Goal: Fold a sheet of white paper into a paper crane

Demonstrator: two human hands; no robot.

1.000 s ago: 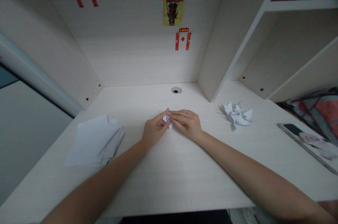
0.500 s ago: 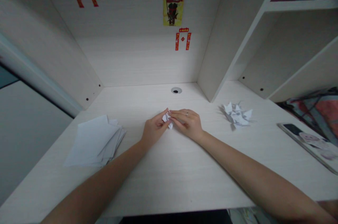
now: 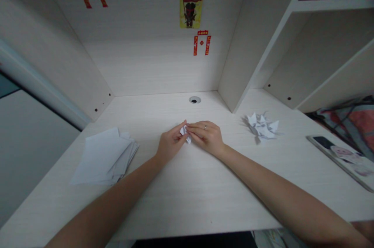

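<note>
A small folded piece of white paper [image 3: 184, 132] lies on the pale wooden desk [image 3: 187, 193], pinched between both my hands. My left hand [image 3: 171, 143] grips its left side with closed fingers. My right hand [image 3: 206, 136], with a ring on one finger, presses fingertips on its right side. Most of the paper is hidden under my fingers.
A loose stack of white sheets [image 3: 105, 156] lies at the left. A pile of folded white paper shapes [image 3: 262, 126] sits at the right, beside the shelf divider [image 3: 242, 64]. A phone [image 3: 344, 156] lies at the far right. A cable hole [image 3: 194, 100] is in the desk behind my hands.
Hardly anything has moved; my fingers shift slightly on the small paper, which stays in the same spot.
</note>
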